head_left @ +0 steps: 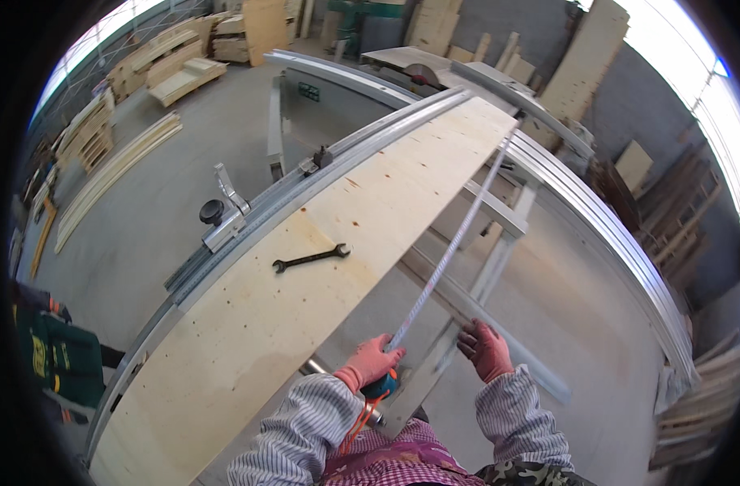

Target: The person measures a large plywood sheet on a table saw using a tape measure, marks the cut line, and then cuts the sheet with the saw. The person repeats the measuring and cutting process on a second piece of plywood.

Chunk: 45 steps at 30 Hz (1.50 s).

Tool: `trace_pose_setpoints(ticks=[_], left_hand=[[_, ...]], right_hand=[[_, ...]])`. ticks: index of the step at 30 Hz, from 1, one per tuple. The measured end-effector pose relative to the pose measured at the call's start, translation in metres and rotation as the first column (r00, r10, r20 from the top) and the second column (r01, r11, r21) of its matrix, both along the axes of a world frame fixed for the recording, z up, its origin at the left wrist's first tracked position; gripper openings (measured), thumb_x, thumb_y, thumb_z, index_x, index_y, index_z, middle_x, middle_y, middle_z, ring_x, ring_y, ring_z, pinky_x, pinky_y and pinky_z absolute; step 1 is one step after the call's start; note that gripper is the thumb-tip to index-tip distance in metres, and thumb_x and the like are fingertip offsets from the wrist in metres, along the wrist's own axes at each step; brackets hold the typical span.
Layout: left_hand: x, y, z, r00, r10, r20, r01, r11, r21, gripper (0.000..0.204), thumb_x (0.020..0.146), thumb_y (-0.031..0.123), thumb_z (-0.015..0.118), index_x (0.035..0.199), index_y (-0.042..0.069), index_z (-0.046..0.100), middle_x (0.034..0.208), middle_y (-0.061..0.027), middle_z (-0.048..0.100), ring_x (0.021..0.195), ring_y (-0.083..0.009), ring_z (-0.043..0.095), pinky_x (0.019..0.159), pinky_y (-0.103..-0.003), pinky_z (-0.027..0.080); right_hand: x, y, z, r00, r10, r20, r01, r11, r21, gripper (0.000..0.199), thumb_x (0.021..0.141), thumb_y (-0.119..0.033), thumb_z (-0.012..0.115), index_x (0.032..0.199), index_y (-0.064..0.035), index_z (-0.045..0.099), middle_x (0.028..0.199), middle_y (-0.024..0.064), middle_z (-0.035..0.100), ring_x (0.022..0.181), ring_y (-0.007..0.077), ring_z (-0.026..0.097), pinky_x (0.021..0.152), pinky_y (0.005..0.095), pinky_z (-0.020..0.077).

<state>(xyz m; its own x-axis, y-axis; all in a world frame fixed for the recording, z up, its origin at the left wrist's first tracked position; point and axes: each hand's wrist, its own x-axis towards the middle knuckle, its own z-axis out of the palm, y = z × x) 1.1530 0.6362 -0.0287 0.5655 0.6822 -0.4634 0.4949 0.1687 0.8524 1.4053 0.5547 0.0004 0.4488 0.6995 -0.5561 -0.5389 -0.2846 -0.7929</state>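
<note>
My left hand (372, 361), in a pink work glove, is closed around a blue tape measure (380, 384) with an orange cord. From it the pale measuring blade (444, 257) runs out, stretched away beside the right edge of a long plywood board (248, 320) toward its far corner. A dark double open-end wrench (311, 258) lies on top of the board. My right hand (485, 350), gloved too, hovers right of the blade with fingers apart and nothing in them. It is above the metal frame.
A metal fence (354, 146) with a clamp stop and black knob (212, 212) borders the board's left side. A saw blade (423, 74) stands at the far end. An aluminium rail (605, 219) curves along the right. Another person (62, 356) is at left; timber stacks line the walls.
</note>
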Motion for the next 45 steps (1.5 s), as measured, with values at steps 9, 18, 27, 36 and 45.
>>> trace_pose_setpoints(ticks=[9, 18, 27, 36, 45], left_hand=[[0.134, 0.083, 0.025, 0.954, 0.036, -0.298, 0.017, 0.984, 0.176, 0.055, 0.084, 0.043, 0.055, 0.131, 0.015, 0.049, 0.083, -0.0057, 0.070, 0.095, -0.0238, 0.064, 0.085, -0.037, 0.048], [0.213, 0.146, 0.068, 0.993, 0.037, -0.109, -0.004, 0.957, 0.291, 0.049, 0.085, 0.039, 0.055, 0.125, 0.011, 0.052, 0.069, -0.0072, 0.067, 0.073, -0.0226, 0.066, 0.073, -0.034, 0.050], [0.112, 0.089, 0.049, 0.901, 0.316, 0.297, -0.380, 0.906, 0.188, 0.061, 0.082, 0.018, 0.069, 0.136, 0.010, 0.042, 0.069, -0.0082, 0.063, 0.061, -0.0137, 0.062, 0.060, -0.029, 0.049], [-0.004, -0.022, 0.023, 0.441, 0.800, 0.408, -0.785, 0.564, -0.257, 0.064, 0.082, 0.013, 0.068, 0.139, 0.008, 0.038, 0.084, -0.0030, 0.061, 0.079, -0.0087, 0.055, 0.074, -0.026, 0.046], [-0.043, -0.071, 0.024, 0.287, 0.909, 0.302, -0.862, 0.383, -0.333, 0.059, 0.084, 0.010, 0.065, 0.137, 0.005, 0.039, 0.083, -0.0007, 0.058, 0.071, -0.0073, 0.053, 0.067, -0.024, 0.045]], right_hand=[[0.161, 0.243, -0.075, 0.949, -0.026, -0.314, 0.072, 0.988, 0.134, 0.051, 0.092, -0.036, 0.057, 0.129, -0.0042, 0.041, 0.129, 0.0162, 0.050, 0.114, 0.0294, 0.052, 0.096, 0.0433, 0.0440], [0.234, 0.323, -0.028, 0.999, 0.005, 0.053, -0.020, 0.957, 0.291, 0.026, 0.089, -0.035, 0.065, 0.098, -0.0105, 0.066, 0.065, -0.0071, 0.046, 0.060, 0.0059, 0.044, 0.055, 0.0222, 0.0366], [0.098, 0.269, 0.036, 0.090, 0.733, 0.674, -0.994, 0.026, 0.104, 0.043, 0.080, -0.014, 0.071, 0.118, -0.0016, 0.055, 0.115, 0.0095, 0.062, 0.108, 0.0202, 0.057, 0.091, 0.0325, 0.0467], [-0.094, 0.310, 0.000, -0.408, 0.027, 0.912, -0.910, 0.065, -0.409, 0.038, 0.079, -0.022, 0.063, 0.115, -0.0103, 0.059, 0.109, 0.0117, 0.061, 0.100, 0.0315, 0.057, 0.085, 0.0422, 0.0460], [-0.194, 0.325, -0.006, -0.782, 0.247, 0.572, -0.585, 0.025, -0.810, 0.034, 0.077, -0.022, 0.062, 0.106, -0.0058, 0.054, 0.098, 0.0155, 0.063, 0.096, 0.0320, 0.060, 0.080, 0.0432, 0.0478]])
